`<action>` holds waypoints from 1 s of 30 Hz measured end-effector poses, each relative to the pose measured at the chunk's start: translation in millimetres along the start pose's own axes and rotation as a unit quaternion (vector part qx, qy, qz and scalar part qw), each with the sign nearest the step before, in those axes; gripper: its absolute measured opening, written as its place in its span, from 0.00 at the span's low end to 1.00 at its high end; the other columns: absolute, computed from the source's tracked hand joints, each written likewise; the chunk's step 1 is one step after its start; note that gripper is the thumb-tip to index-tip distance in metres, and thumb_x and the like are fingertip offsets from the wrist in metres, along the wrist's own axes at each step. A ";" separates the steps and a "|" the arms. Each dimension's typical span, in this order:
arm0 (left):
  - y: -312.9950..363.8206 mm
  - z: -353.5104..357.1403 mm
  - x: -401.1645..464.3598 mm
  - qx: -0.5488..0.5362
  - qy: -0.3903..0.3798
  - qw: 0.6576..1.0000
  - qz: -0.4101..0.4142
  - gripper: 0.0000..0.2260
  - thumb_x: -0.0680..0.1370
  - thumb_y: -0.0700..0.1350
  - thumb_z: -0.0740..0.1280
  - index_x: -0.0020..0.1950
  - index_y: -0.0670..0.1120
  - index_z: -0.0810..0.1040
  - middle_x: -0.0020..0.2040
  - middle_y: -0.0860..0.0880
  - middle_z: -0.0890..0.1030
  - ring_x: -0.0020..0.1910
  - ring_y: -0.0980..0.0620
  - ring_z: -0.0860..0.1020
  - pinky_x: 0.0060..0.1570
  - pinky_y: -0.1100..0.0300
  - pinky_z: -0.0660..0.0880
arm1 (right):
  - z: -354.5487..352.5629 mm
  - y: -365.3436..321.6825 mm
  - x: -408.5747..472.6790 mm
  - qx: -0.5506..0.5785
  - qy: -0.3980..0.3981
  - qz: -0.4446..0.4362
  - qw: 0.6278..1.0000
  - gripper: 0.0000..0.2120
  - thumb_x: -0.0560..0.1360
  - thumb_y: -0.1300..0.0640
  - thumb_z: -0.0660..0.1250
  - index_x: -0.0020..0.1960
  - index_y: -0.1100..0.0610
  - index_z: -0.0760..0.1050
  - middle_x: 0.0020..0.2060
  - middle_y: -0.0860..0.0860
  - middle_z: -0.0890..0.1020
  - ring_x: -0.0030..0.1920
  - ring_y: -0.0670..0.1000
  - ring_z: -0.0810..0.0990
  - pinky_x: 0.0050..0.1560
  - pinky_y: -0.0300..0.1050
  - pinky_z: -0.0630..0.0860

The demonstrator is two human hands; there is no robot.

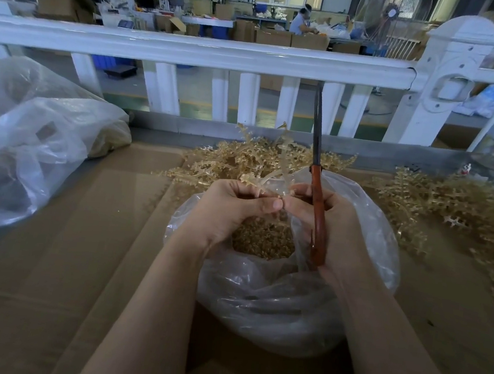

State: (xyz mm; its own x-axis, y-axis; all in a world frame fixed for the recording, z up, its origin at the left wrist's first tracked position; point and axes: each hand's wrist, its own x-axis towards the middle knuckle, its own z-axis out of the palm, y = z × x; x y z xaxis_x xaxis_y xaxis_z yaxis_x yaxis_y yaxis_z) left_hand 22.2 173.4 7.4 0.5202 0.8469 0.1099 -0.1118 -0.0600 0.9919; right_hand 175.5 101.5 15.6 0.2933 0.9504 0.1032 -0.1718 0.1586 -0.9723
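Open clear bag (273, 299) sits right under both hands, so plucked bits drop straight onto the loose golden pieces (264, 242) inside. Left hand (231, 208) pinches a golden plastic sprig (257, 181) between thumb and fingertips. Right hand (331, 226) meets it fingertip to fingertip, likely snapping pieces off. The right palm also grips red-handled shears (318, 215), blades up and out of the way, ready for cuts. Just beyond the hands is a sprig pile (236, 158), with a second heap (450, 208) to the right. Stuffed bag (31, 139) far left. White railing (193, 50) behind.
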 end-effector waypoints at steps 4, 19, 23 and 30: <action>1.2 2.0 -1.1 -0.007 0.022 1.000 0.007 0.07 0.67 0.46 0.77 0.41 0.45 0.87 0.40 0.45 0.86 0.38 0.55 0.84 0.37 0.70 0.75 | 0.8 2.5 2.6 -0.020 0.013 -0.016 1.000 0.04 0.73 0.66 0.73 0.46 0.60 0.79 0.26 0.45 0.79 0.23 0.39 0.76 0.26 0.28 0.70; 6.1 -7.3 -0.1 -0.044 0.145 0.988 0.038 0.13 0.76 0.38 0.71 0.32 0.46 0.84 0.31 0.49 0.80 0.28 0.57 0.73 0.33 0.65 0.72 | -10.9 13.4 3.8 -0.406 -0.036 -0.157 0.899 0.27 0.60 0.21 0.65 0.48 0.40 0.73 0.42 0.34 0.80 0.46 0.37 0.79 0.44 0.36 0.73; 4.9 -11.3 -1.1 -0.022 0.138 0.990 0.035 0.17 0.78 0.38 0.69 0.29 0.48 0.83 0.29 0.51 0.79 0.29 0.58 0.75 0.34 0.65 0.73 | -10.1 19.6 4.1 -0.514 -0.038 -0.182 0.837 0.29 0.61 0.20 0.61 0.50 0.41 0.73 0.39 0.35 0.79 0.42 0.35 0.76 0.38 0.29 0.67; 6.7 -13.7 -4.0 -0.045 0.098 0.993 0.046 0.09 0.78 0.38 0.67 0.38 0.44 0.81 0.34 0.50 0.83 0.32 0.58 0.76 0.35 0.66 0.75 | -15.4 21.8 5.9 -0.553 -0.005 -0.195 0.810 0.27 0.63 0.20 0.59 0.49 0.40 0.70 0.37 0.32 0.74 0.38 0.31 0.71 0.35 0.27 0.62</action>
State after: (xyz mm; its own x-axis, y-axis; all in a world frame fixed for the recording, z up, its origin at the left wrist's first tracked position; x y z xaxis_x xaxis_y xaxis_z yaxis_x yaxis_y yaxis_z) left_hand 7.7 176.9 12.7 0.3301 0.9275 0.1756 -0.2312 -0.1009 0.9677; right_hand 188.0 106.4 -8.3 0.1145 0.8884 0.4445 0.8809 0.1160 -0.4588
